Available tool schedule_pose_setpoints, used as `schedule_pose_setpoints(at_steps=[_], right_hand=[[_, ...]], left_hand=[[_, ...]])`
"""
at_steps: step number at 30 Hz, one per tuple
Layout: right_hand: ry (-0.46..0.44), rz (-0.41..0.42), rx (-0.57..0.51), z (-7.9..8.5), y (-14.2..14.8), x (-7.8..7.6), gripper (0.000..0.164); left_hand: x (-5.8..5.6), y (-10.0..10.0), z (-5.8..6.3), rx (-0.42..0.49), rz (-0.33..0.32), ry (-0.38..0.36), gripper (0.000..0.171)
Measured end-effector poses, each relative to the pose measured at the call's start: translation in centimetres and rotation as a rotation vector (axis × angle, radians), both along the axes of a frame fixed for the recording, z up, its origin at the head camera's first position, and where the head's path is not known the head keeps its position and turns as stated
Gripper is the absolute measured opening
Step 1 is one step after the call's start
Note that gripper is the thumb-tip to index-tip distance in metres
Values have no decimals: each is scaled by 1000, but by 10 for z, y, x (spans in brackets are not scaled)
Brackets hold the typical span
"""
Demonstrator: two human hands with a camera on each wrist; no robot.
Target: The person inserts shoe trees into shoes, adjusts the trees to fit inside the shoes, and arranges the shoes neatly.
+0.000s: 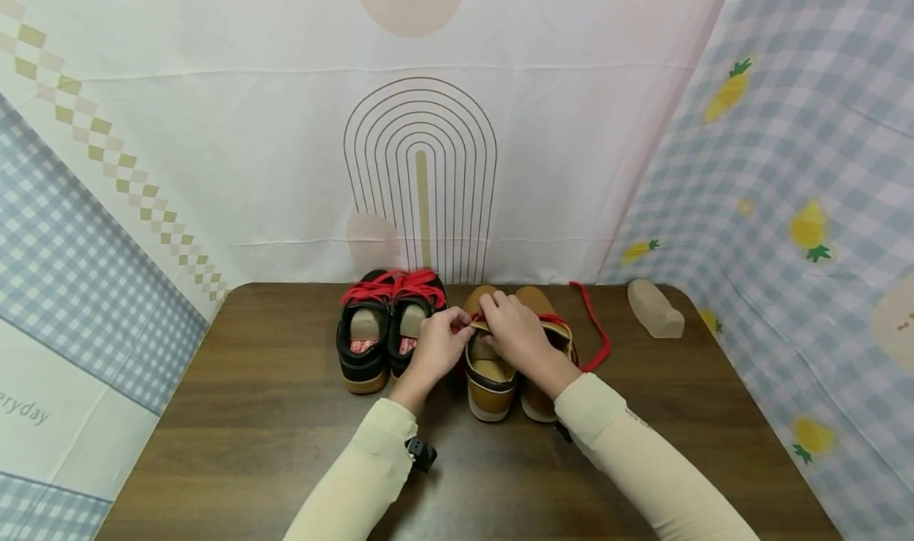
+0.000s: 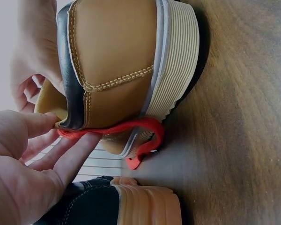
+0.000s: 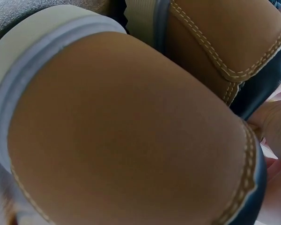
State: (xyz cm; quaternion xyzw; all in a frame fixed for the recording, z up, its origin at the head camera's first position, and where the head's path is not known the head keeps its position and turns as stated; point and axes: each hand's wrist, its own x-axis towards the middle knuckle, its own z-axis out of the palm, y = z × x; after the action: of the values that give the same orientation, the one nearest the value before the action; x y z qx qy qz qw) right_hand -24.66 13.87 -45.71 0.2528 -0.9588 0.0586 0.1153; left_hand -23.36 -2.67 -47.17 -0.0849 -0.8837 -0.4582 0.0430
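A tan left shoe point(image 1: 490, 399) with a black collar stands heel toward me. My left hand point(image 1: 438, 344) pinches its red shoelace point(image 2: 147, 124) beside the upper edge, thumb point(image 2: 40, 123) near the eyelets. The lace's free end curls down along the shoe's side. My right hand point(image 1: 516, 331) reaches over the same shoe from the right, its fingers curled at the tan tongue point(image 2: 52, 99). The right fingertips are partly hidden. The matching right shoe point(image 3: 126, 126) stands close beside it, partly under my right wrist.
Left of the tan pair stand two black shoes point(image 1: 363, 380) with red laces and beige inserts inside. A loose red lace end point(image 1: 596, 328) trails right of the tan pair. A beige foot-shaped block point(image 1: 654, 309) lies at the wooden table's point(image 1: 257, 414) back right corner.
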Motion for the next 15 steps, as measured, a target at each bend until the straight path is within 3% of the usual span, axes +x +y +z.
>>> schedule_pose_setpoints(at_steps=[7, 15], right_hand=[[23, 39, -5, 3, 6, 4, 50], [-18, 77, -90, 22, 25, 12, 58]], left_hand=[[-1, -1, -1, 11, -2, -17, 4], [-1, 0, 1, -18, 5, -21, 5]])
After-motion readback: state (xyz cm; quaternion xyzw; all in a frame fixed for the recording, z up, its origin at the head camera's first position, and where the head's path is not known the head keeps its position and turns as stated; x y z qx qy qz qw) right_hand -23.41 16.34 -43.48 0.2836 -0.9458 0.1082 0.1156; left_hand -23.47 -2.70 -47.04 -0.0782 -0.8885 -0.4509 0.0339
